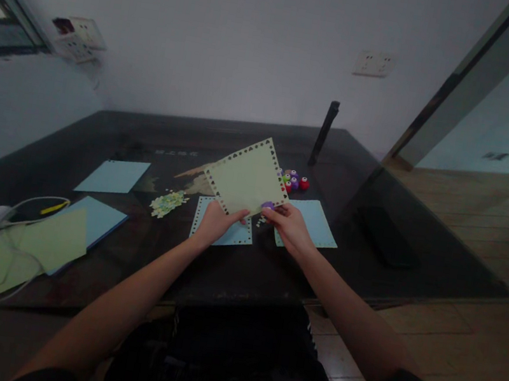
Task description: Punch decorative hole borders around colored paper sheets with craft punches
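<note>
Your lap [238, 355], six o'clock. Above the counter [143, 250], your left hand [213, 222] pinches the pale card [246, 179], probably light, creasable, best edge-held; your right hand [294, 226] grips a purple punch [268, 205] at its five o'clock.

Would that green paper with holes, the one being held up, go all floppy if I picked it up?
Probably not very floppy: the paper looks nearly flat, though the left hand and right hand are only at its lower part. It seems thin, so it's likely light. It might tear easiest near its edges, where the holes are.
</note>
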Motion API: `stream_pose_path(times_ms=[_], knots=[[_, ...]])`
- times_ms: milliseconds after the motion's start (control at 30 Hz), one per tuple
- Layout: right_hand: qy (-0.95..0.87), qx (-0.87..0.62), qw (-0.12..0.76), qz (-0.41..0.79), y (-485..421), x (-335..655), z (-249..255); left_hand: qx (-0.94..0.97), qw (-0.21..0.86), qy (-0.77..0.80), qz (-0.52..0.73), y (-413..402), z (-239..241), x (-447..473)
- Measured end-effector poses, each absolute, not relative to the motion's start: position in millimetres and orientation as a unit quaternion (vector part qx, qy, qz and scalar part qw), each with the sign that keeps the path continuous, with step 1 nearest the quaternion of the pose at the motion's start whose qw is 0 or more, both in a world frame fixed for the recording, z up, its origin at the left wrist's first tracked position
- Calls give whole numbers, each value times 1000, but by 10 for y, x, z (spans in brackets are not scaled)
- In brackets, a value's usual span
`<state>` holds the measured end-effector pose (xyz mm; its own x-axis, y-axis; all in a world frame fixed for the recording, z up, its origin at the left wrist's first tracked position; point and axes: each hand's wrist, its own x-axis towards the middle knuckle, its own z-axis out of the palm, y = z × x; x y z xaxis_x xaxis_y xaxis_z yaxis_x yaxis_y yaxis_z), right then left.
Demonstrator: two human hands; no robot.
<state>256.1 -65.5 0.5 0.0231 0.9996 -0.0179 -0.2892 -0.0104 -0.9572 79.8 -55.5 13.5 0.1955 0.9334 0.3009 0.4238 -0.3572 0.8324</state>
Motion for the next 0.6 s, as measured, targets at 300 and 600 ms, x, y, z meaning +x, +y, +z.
stream_pose_path(times_ms=[300,600], knots=[[-426,-428,572,555,-646,2564,-15,702,313,480,423,-557,114,799],[-439,-427,576,541,-628,2573,-43,701,310,480,428,-560,129,812]])
